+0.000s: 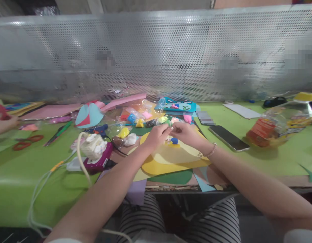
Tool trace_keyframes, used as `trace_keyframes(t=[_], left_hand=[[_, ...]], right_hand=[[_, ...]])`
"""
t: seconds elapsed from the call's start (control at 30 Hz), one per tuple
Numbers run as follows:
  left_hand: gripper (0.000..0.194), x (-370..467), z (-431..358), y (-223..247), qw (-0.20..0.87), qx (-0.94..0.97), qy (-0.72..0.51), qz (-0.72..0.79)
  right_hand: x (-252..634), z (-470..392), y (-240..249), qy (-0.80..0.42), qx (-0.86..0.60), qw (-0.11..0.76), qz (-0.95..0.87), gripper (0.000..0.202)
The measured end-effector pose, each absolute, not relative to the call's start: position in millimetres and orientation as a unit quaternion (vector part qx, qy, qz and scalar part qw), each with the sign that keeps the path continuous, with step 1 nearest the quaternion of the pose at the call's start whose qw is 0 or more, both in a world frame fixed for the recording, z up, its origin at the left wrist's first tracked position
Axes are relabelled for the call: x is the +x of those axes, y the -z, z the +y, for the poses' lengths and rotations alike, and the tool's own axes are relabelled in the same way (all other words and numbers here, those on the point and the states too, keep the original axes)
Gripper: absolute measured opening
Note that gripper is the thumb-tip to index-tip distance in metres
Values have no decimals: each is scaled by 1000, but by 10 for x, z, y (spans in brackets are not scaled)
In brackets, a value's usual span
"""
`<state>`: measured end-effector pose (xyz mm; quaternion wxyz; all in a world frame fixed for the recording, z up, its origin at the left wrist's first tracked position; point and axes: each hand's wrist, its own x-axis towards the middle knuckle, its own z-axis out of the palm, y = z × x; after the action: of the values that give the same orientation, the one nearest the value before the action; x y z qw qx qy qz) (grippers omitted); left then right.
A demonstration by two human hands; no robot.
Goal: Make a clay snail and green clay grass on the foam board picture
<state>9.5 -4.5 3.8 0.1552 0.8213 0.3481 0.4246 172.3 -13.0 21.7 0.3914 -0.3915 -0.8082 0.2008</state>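
Over the yellow paper sheets (pixel 171 158), my left hand (pixel 158 135) and my right hand (pixel 186 134) meet at the fingertips. Both are closed in a pinch. Whatever sits between the fingers is too small to make out. Just below them a small blue and yellow clay figure (pixel 174 141) lies on the paper. Behind the hands are soft clay lumps in plastic wrap: yellow (pixel 124 132), white (pixel 130 139), orange (pixel 139 123) and pink (pixel 187 118). A blue decorated board (pixel 180 105) lies farther back.
To the right are a phone (pixel 229 137) and a tilted plastic bottle (pixel 280 121) with a yellow cap. A purple power strip (pixel 100 160) with cables stands at left, near red-handled scissors (pixel 28 142). Another person's hand (pixel 4 123) shows at the left edge. A perforated metal screen (pixel 156 54) closes the back.
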Motion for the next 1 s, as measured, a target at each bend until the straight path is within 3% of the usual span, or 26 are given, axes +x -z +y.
trace_keyframes(t=[0.33, 0.63, 0.8, 0.83, 0.9, 0.93, 1.0], left_hand=[[30, 93, -56, -79, 154, 802, -457, 353], [30, 104, -65, -73, 74, 794, -475, 372], [17, 50, -36, -65, -13, 804, -494, 331], [21, 36, -21, -68, -47, 799, -508, 319], [54, 13, 17, -62, -92, 797, -512, 307], [61, 4, 38, -51, -90, 805, -498, 309], [55, -6, 78, -19, -54, 828, -455, 324]], right_hand=[[1759, -67, -201, -395, -314, 378, -776, 18], [1810, -21, -232, -134, -405, 458, -780, 15], [1845, 9, -178, -97, -345, 484, -798, 18], [1855, 16, -172, -115, -327, 494, -798, 16], [1873, 28, -167, -171, -294, 512, -789, 12], [1880, 31, -168, -197, -281, 517, -784, 9], [1887, 32, -172, -233, -268, 517, -778, 3]])
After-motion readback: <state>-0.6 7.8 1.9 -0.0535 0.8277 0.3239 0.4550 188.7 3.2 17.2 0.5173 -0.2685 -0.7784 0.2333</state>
